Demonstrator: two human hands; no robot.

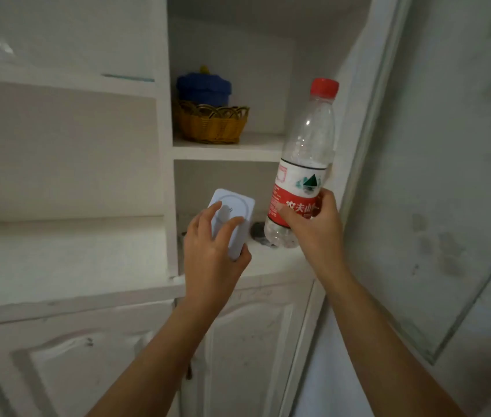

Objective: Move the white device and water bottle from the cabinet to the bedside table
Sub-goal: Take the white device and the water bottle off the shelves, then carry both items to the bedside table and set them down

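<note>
My left hand [212, 252] grips a white rectangular device [235, 206] with a round ring on its face, held just above the cabinet's lower shelf [268, 260]. My right hand [313, 224] is wrapped around the lower part of a clear water bottle [307, 158] with a red cap and a red and white label. The bottle is tilted slightly to the right and lifted off the shelf, in front of the open compartment. The bedside table is out of view.
A woven yellow basket [212, 123] with a blue object [203, 88] behind it stands on the upper shelf. A small dark thing [257, 231] lies on the lower shelf behind the bottle. White cabinet doors [238, 341] are below. A stained wall [448, 206] is on the right.
</note>
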